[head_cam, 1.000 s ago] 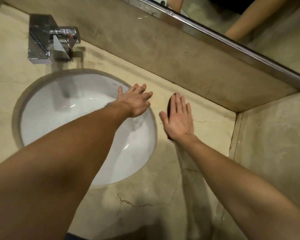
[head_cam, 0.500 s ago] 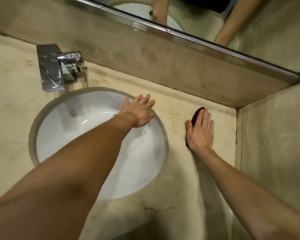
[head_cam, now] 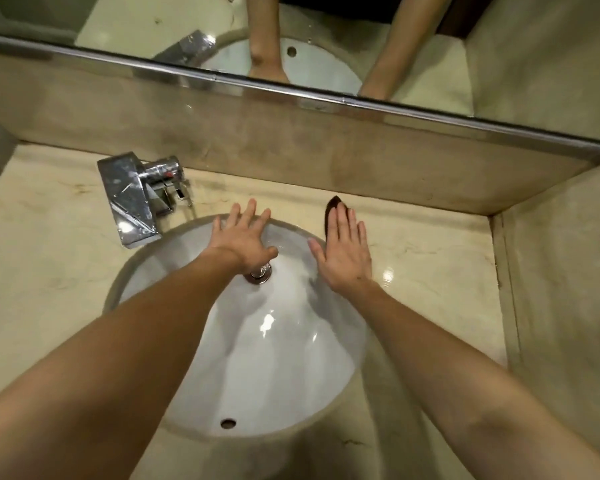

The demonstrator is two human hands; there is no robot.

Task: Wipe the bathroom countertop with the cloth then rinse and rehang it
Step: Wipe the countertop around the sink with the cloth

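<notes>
My right hand (head_cam: 343,252) lay flat, fingers straight, pressing the dark cloth (head_cam: 332,206) on the tabletop (head_cam: 430,271) mid-frame; it had slid left to the sink (head_cam: 274,358) rim. My left hand (head_cam: 243,237) stayed spread on the far rim.

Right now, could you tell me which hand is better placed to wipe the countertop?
The right hand: it lies flat on the cloth on the countertop; the left hand, empty, is spread over the sink.

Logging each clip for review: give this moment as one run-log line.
phase: wipe | right hand: flat on dark cloth, countertop right of sink | left hand: open at sink's back rim
</notes>
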